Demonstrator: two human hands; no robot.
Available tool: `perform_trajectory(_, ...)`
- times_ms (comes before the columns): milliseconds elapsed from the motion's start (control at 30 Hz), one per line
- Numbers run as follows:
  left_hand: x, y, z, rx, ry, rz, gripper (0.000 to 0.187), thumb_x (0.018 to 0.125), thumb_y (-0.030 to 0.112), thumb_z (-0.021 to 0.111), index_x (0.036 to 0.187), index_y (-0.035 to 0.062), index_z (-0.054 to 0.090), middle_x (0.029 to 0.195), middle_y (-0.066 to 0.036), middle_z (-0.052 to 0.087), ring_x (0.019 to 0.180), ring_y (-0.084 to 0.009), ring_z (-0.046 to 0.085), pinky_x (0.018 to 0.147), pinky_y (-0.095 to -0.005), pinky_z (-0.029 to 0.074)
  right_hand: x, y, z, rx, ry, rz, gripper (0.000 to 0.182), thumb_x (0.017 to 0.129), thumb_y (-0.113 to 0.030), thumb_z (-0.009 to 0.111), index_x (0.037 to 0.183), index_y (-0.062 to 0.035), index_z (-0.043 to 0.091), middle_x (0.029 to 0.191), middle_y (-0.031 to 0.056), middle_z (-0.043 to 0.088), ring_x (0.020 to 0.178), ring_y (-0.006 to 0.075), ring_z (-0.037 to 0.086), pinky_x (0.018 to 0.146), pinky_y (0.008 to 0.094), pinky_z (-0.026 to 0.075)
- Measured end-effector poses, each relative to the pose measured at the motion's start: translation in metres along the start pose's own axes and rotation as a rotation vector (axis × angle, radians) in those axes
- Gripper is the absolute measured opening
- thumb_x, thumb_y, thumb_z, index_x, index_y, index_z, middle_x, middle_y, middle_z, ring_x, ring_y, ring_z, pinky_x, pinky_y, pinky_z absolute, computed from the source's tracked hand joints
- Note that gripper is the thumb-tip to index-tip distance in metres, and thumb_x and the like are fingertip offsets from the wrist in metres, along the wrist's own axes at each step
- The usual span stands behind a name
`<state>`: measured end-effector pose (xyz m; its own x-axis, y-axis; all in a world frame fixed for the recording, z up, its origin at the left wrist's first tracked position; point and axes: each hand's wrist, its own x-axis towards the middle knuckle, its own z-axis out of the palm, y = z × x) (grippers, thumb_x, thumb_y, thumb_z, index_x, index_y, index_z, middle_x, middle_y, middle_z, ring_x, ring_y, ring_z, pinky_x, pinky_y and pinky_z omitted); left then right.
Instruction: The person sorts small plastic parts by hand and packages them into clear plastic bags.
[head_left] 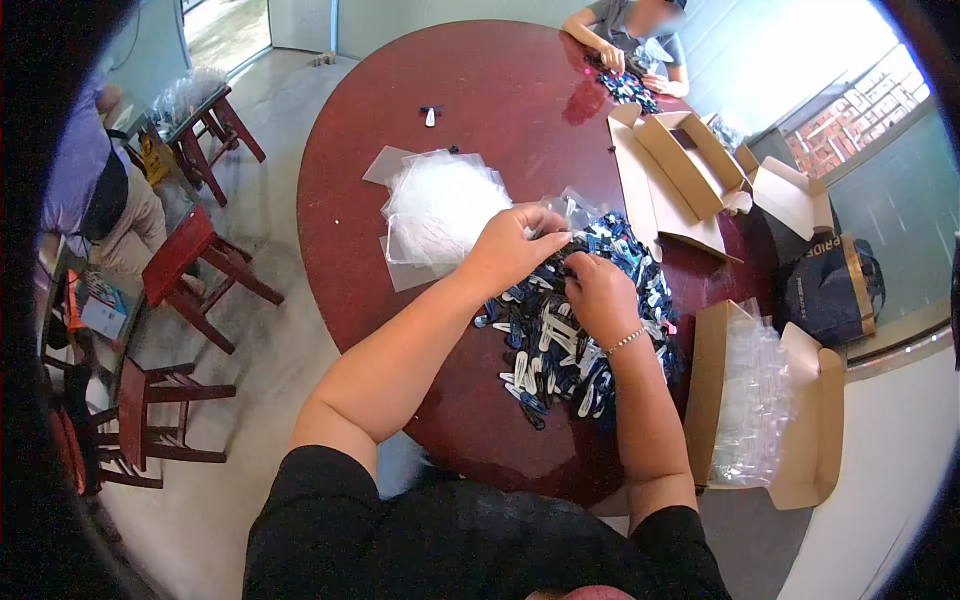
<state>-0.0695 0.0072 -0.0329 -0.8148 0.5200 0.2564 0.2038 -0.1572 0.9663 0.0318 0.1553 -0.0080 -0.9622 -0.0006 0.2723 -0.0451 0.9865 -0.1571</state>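
Observation:
A spread-out heap of snap hair clips (553, 340), in black, white and blue, lies on the dark red round table (400, 330) under my hands. My left hand (515, 243) is closed at the heap's far left edge, its thumb and fingers pinching a clear plastic bag (575, 208). Close beside it my right hand (603, 298) is over the clips with its fingers curled together; what they hold is hidden. Left of my left hand is a loose stack of clear plastic bags (440, 205).
One hair clip (430, 116) lies apart at the far left. Open cardboard boxes (690, 165) stand at the right; a nearer box (712, 390) holds filled clear bags (750, 405). Across the table a person (630, 50) handles another clip pile. Red stools (190, 255) stand left.

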Motion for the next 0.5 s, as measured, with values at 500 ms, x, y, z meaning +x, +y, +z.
perform_trajectory(500,-0.009,-0.004,0.011,0.388,-0.054,0.186,0.03,0.077,0.019,0.072,0.102,0.0031,0.068,0.095,-0.015,0.068,0.089,-0.032,0.065,0.078,-0.0391,0.05,-0.031,0.038,-0.036,1.14,0.305,0.364,0.018,0.09,-0.001,0.064,0.108,0.0019,0.065,0.091,0.0036,0.069,0.072,0.0045,0.057,0.064,0.018,0.045)
